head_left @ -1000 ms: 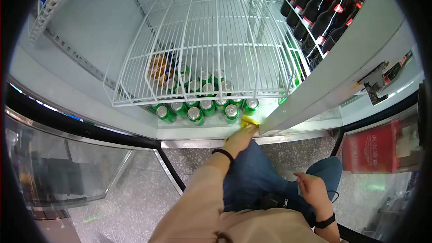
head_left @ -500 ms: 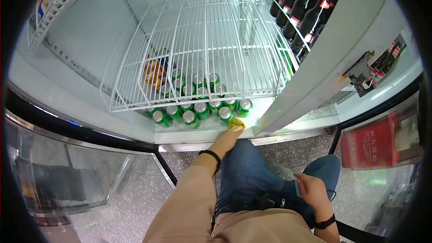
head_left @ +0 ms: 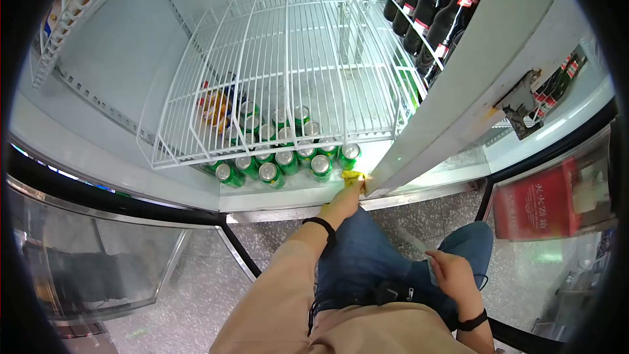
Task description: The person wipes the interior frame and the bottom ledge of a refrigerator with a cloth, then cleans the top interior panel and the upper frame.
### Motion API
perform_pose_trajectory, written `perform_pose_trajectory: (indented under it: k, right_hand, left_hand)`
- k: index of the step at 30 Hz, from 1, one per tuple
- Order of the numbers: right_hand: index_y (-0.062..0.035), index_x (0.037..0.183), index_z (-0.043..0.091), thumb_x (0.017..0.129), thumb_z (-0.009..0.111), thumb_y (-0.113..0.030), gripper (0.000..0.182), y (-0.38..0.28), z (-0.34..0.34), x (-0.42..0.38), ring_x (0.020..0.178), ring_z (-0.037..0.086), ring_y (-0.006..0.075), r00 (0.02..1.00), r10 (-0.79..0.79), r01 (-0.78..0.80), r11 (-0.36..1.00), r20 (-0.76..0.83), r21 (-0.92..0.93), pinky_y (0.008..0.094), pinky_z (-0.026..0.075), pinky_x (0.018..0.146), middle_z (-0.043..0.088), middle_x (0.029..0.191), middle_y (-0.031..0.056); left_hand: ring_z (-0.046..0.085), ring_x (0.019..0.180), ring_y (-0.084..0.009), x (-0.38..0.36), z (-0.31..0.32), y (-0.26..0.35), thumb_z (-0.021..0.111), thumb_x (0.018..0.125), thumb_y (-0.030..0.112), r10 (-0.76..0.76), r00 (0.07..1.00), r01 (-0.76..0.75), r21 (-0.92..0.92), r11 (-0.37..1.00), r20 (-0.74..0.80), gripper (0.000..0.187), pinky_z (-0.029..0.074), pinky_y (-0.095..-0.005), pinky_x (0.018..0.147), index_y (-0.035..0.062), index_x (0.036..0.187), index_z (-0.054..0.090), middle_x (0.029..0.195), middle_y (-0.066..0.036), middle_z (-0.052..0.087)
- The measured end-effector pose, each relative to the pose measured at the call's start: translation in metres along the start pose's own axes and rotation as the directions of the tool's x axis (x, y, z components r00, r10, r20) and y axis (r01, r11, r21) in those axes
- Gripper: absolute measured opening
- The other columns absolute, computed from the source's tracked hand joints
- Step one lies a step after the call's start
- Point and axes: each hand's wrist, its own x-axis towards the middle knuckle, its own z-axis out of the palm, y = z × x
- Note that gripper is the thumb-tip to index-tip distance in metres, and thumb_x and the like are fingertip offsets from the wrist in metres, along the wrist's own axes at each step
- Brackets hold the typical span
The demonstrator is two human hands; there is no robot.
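Note:
My left hand [head_left: 344,202] reaches to the cooler's front edge, its fingers closed on a yellow cloth [head_left: 354,176]. The cloth presses on the white cooler floor, beside the foot of the white center post [head_left: 452,95]. Just left of it stand several green drink cans [head_left: 286,160] with silver tops, upright and partly under the wire shelf [head_left: 288,72]. Over my right thigh, my right hand [head_left: 455,278] is closed in a pinch. A thin translucent strip [head_left: 414,241] sticks out from its fingers; I cannot tell exactly what it is.
Dark bottles [head_left: 442,16] with red caps and labels fill a rack at the upper right. Orange packages [head_left: 216,108] sit behind the cans. Glass doors stand open on both sides, the left door [head_left: 98,269] close to my left arm. A red box [head_left: 534,200] shows through the right door.
My left hand has slid the yellow cloth to the right along the cooler floor, up to the post. The right hand stays put with the strip. The view has shifted slightly.

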Motion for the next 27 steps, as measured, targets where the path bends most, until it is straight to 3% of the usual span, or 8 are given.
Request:
perform_pose_trajectory:
  k: [2,4,7,17,22,23,25,27]
  right_hand:
    - [-0.0073,0.099,0.065,0.086,0.056,-0.013,0.017,-0.001,0.001,0.002,0.071,0.062,0.0347,1.0,0.015,-0.015,1.0,0.013,-0.009,0.0418,0.049,0.062,0.064,0.078,0.0182]
    - [-0.0075,0.099,0.065,0.086,0.055,-0.014,0.018,0.004,0.004,0.001,0.07,0.062,0.0346,1.0,-0.008,0.008,1.0,-0.011,0.006,0.0418,0.049,0.061,0.064,0.077,0.0179]
    - [-0.0075,0.099,0.065,0.086,0.056,-0.015,0.018,-0.002,0.001,0.004,0.07,0.062,0.0344,1.0,-0.012,0.012,1.0,0.02,-0.007,0.0416,0.049,0.06,0.064,0.076,0.0175]
    - [-0.0082,0.1,0.065,0.086,0.056,-0.015,0.018,-0.002,0.006,0.004,0.069,0.062,0.0341,0.999,-0.034,0.034,0.999,0.007,-0.017,0.0413,0.049,0.06,0.064,0.075,0.0169]
    - [-0.0083,0.1,0.065,0.086,0.056,-0.014,0.018,-0.001,0.004,0.004,0.07,0.063,0.0341,1.0,-0.003,0.003,1.0,0.015,-0.023,0.0416,0.049,0.061,0.064,0.076,0.0166]
    - [-0.0083,0.1,0.065,0.086,0.056,-0.014,0.018,-0.002,0.003,0.004,0.07,0.063,0.0341,1.0,0.002,-0.002,1.0,0.012,-0.03,0.0416,0.049,0.061,0.064,0.076,0.0166]
    - [-0.008,0.099,0.066,0.085,0.056,-0.014,0.018,-0.001,0.001,0.005,0.07,0.062,0.0346,1.0,-0.006,0.006,1.0,-0.013,-0.005,0.0418,0.049,0.061,0.065,0.077,0.0168]
    - [-0.0081,0.099,0.066,0.085,0.056,-0.014,0.018,0.002,0.0,0.006,0.07,0.062,0.0347,1.0,0.007,-0.008,0.999,-0.015,-0.032,0.0419,0.049,0.061,0.065,0.077,0.0167]
  left_hand:
    - [0.06,0.095,-0.0385,-0.008,-0.012,0.006,0.044,0.085,0.001,-0.082,0.992,0.078,0.054,0.996,0.093,0.049,0.049,-0.0453,0.077,0.0049,0.133,0.035,0.106,-0.026,0.06]
    - [0.057,0.102,-0.0368,-0.016,-0.011,-0.001,0.046,0.083,-0.001,0.052,0.998,-0.057,0.132,0.99,0.043,0.047,0.048,-0.0424,0.082,0.0063,0.129,0.04,0.116,-0.022,0.056]
    - [0.057,0.104,-0.0358,-0.018,-0.016,0.0,0.041,0.087,0.003,0.093,0.989,-0.105,0.1,0.989,0.117,0.042,0.048,-0.0414,0.084,0.0049,0.129,0.04,0.121,-0.021,0.055]
    - [0.062,0.096,-0.0325,-0.03,-0.025,-0.009,0.036,0.092,0.011,0.379,0.919,-0.393,0.36,0.846,0.114,0.034,0.052,-0.0388,0.079,0.0037,0.124,0.043,0.121,-0.016,0.056]
    - [0.06,0.104,-0.0293,-0.038,-0.054,0.006,0.04,0.091,0.011,0.253,0.874,-0.41,0.351,0.842,0.414,0.036,0.051,-0.0358,0.086,0.0044,0.126,0.044,0.126,-0.014,0.054]
    - [0.06,0.104,-0.0293,-0.039,-0.044,-0.007,0.04,0.091,0.011,0.261,0.872,-0.416,0.347,0.841,0.413,0.036,0.051,-0.0358,0.086,0.0044,0.126,0.044,0.126,-0.014,0.054]
    - [0.055,0.113,-0.0271,-0.04,-0.021,-0.032,0.039,0.091,0.012,0.492,0.854,-0.518,0.361,0.775,0.171,0.037,0.049,-0.0345,0.089,0.0045,0.127,0.045,0.13,-0.011,0.052]
    - [0.051,0.118,-0.0255,-0.04,-0.025,-0.023,0.04,0.09,0.011,0.496,0.864,-0.49,0.372,0.789,0.086,0.039,0.047,-0.0333,0.092,0.005,0.129,0.044,0.131,-0.01,0.05]
